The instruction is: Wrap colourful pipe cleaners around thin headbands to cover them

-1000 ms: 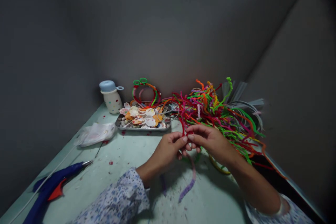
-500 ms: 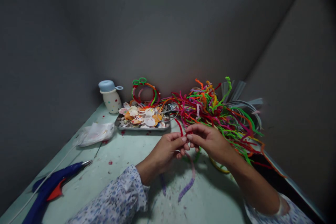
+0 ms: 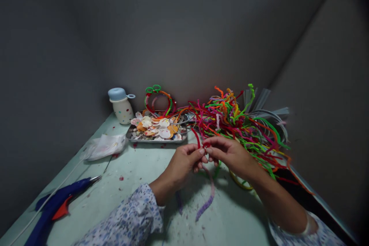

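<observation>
A pipe cleaner [image 3: 195, 137] is pinched between my two hands near the middle of the view. Its red end sticks up past my left fingers and a small red loop [image 3: 206, 145] shows at the fingertips. My left hand [image 3: 187, 159] is closed on it, thumb against the index finger. From the right, my right hand [image 3: 227, 153] pinches the same red part, its fingertips nearly touching the left ones. Below the hands hangs a fuzzy strip [image 3: 208, 200], pink turning purple; where it joins the red part is hidden by my fingers.
A metal tray [image 3: 157, 142] of flower-shaped pieces lies beyond my hands, with a coloured ring [image 3: 146, 102] behind it. Many pipe cleaners [image 3: 225, 117] are heaped at the right. On the left are a bottle [image 3: 122, 110], a plastic bag [image 3: 107, 146] and a blue glue gun [image 3: 60, 196].
The small red loop at my fingertips shows more clearly now. Both hands have hardly moved.
</observation>
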Tool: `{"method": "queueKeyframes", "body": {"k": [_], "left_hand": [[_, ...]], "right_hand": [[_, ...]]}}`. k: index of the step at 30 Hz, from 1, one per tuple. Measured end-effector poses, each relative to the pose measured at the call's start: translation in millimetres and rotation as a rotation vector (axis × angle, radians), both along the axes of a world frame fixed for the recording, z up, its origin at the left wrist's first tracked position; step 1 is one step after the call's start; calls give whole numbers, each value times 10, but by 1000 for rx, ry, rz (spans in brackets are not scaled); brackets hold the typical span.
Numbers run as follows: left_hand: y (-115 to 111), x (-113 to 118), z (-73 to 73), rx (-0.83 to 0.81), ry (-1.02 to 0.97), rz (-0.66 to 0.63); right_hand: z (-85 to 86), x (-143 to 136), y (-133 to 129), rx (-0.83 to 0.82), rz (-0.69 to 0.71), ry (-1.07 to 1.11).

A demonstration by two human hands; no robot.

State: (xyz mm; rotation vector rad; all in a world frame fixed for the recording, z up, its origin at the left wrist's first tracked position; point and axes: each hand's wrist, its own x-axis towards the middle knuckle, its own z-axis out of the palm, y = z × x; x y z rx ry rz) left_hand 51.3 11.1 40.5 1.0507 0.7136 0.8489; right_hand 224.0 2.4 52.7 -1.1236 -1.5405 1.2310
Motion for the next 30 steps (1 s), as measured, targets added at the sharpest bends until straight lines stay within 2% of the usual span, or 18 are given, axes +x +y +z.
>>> {"method": "queueKeyframes", "body": {"k": [6, 15, 25, 30], "left_hand": [[-1, -5, -12, -6, -24, -51], [-27, 10, -20, -31, -68, -89], [-32, 27, -42, -1, -37, -83], [-51, 31, -26, 40, -11, -6]], "right_hand": [[50, 23, -10, -50, 67, 23], [0, 27, -3, -137, 124, 147], [-6, -5, -12, -162, 135, 197], [-4, -11, 1, -147, 99, 166]]}}
